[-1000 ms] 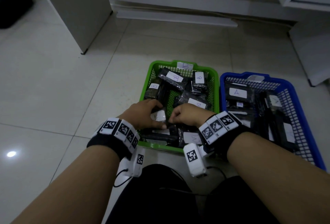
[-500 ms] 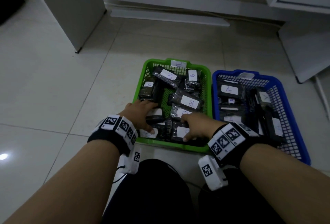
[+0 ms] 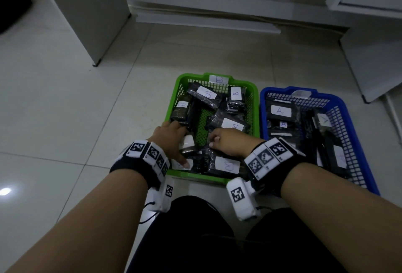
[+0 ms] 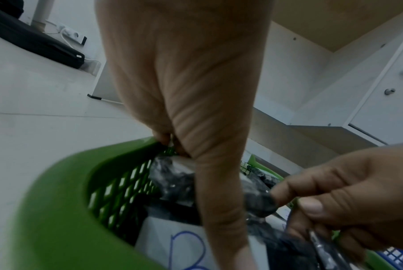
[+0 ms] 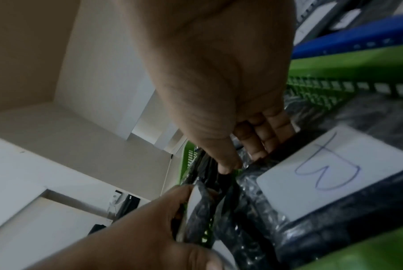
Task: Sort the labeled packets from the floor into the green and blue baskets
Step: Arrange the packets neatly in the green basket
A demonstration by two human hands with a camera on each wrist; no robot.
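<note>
Floor [image 3: 65, 109] bare of packets in view; all seen lie in the green basket [image 3: 253, 103] or the blue basket [image 3: 369, 164], right of the fingers. Both hands low in the green one. Left hand [image 3: 171, 140] curled round a packet [image 3: 188, 144], thumb pressing another. Right hand [image 3: 228, 142] pinching black wrap [image 4: 260, 204] beside the left fingers. Best kept to short lifts, labels turned up and read. Green wall tight left of the fingers; open mesh just beyond them.
</note>
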